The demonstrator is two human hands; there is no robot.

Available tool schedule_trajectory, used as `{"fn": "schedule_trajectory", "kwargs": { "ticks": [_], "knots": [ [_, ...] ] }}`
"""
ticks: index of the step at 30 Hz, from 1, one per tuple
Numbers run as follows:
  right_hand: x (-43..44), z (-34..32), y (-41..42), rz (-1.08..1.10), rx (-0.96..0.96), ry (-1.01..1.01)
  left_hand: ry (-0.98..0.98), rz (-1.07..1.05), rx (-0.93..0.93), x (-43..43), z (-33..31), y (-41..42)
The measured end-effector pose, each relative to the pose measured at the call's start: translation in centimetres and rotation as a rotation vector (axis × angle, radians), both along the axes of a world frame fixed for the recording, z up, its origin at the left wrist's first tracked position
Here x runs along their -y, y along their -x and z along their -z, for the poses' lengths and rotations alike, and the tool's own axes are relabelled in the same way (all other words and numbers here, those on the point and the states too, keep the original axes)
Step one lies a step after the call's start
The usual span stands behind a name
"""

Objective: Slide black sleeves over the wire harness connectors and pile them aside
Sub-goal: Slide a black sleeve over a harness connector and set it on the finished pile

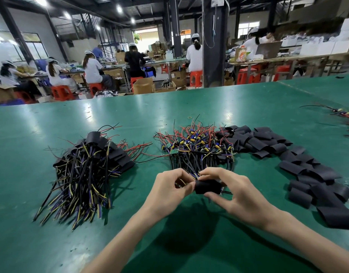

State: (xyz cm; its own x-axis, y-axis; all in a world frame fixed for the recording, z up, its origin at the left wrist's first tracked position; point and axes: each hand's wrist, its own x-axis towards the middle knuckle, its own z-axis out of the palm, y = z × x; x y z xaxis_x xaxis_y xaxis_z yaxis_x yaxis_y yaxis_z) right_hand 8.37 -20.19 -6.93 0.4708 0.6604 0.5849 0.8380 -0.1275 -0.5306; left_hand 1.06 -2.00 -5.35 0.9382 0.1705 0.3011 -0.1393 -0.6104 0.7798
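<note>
My right hand (234, 194) pinches a black sleeve (208, 186) between thumb and fingers. My left hand (169, 191) curls its fingers tight round the wires (182, 182) that come out of the sleeve's left end, near me over the middle of the green table (130, 115). Just past my hands lie the bare harnesses (197, 144) in a heap, the done pile (90, 164) sits to the left, and the loose sleeves (288, 154) lie spread out to the right.
</note>
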Motion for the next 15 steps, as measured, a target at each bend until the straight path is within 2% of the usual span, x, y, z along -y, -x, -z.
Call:
{"fn": "schedule_trajectory", "kwargs": {
  "ticks": [4,6,9,12,14,15],
  "knots": [
    [-0.2,0.1,0.2,-0.002,0.024,-0.029,0.006,0.009,0.030,-0.3,-0.1,0.1],
    [-0.2,0.0,0.2,0.016,0.078,-0.018,-0.006,-0.065,0.115,-0.7,-0.8,0.1],
    [0.1,-0.3,-0.3,0.098,0.172,-0.022,-0.085,-0.365,0.425,-3.4,-2.7,0.3],
    [0.6,-0.4,-1.0,0.203,0.201,-0.012,-0.247,-0.726,0.692,-8.4,-4.7,1.2],
    [0.8,-0.2,-1.7,0.260,0.212,0.025,-0.319,-0.941,0.725,-11.8,-5.2,1.8],
    [0.9,0.0,-2.0,0.286,0.212,0.046,-0.329,-1.007,0.681,-13.2,-5.1,2.0]
  ]
}}
